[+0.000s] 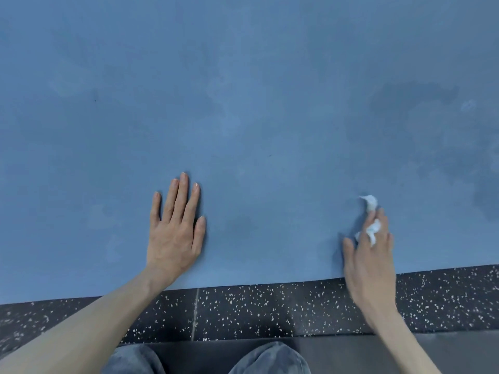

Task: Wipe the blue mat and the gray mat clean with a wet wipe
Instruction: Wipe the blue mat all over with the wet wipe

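The blue mat (243, 117) fills most of the view, with darker damp patches at its right side. My left hand (175, 228) lies flat on the mat near its front edge, fingers straight and spread. My right hand (370, 255) holds a crumpled white wet wipe (371, 220) between its fingers, just above or on the mat near the front edge. A gray mat (445, 346) lies under my knees at the bottom of the view.
A strip of black speckled rubber floor (270, 309) runs between the blue mat's front edge and the gray mat. My two knees in gray trousers (270, 359) show at the bottom centre.
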